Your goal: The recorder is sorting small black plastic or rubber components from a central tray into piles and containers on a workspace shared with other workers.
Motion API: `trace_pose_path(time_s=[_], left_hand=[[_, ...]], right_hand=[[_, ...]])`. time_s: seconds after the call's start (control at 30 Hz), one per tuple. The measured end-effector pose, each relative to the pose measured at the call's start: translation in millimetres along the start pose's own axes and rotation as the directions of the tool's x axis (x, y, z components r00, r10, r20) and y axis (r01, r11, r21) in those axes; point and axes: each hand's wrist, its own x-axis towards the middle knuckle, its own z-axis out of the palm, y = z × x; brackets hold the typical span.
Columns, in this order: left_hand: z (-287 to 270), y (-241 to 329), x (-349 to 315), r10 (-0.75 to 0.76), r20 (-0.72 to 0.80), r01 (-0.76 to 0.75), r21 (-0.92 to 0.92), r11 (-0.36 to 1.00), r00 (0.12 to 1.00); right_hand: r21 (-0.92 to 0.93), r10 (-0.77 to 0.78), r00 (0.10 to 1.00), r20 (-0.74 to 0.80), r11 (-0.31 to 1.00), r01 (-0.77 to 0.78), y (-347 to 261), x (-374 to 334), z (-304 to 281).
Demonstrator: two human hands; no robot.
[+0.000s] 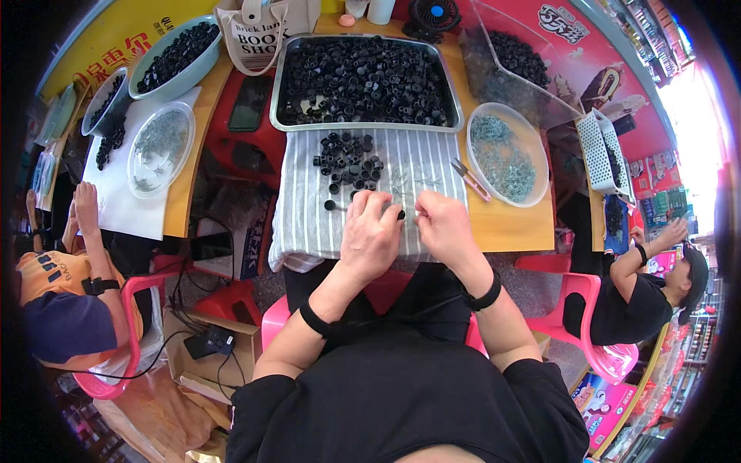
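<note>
My left hand pinches a small black cap-like part between thumb and fingers, above the front of a grey striped cloth. Close beside it, my right hand is closed in a pinch; whatever its fingertips hold is too small or hidden to name. A loose pile of black cap-like parts lies on the cloth beyond my left hand. Several thin, clear-greenish pieces are scattered just past my fingertips. Pink-handled pliers rest at the cloth's right edge.
Behind the cloth stands a metal tray heaped with black parts. At right are a round plastic tub of thin greenish pieces and a clear bin of black parts. One person sits at left, another at right.
</note>
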Motion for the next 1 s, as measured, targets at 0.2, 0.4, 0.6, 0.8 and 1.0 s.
trace_pose_path(time_s=[0.2, 0.4, 0.6, 0.8, 1.0], left_hand=[[1, -1, 0, -0.016, 0.002, 0.016, -0.031, 0.999, 1.0], [-3, 0, 1, -0.013, 0.006, 0.013, -0.015, 1.0, 1.0], [-2, -2, 0, 0.01, -0.007, -0.01, -0.025, 1.0, 1.0], [-3, -3, -2, -0.004, 0.031, 0.005, -0.03, 1.0, 1.0], [-3, 4, 3, -0.02, 0.043, 0.017, 0.061, 0.998, 0.999]], right_hand=[[0.398, 0.285, 0.957, -0.06, 0.886, -0.239, 11, -43, 5], [0.185, 0.112, 0.943, -0.314, 0.981, -0.055, 14, -43, 17], [0.002, -0.029, 0.959, -0.284, 1.0, 0.031, 5, -35, 23], [-0.043, -0.117, 0.945, -0.305, 0.993, 0.109, 3, -31, 26], [0.1, -0.137, 0.924, -0.356, 0.978, 0.184, 15, -28, 31]])
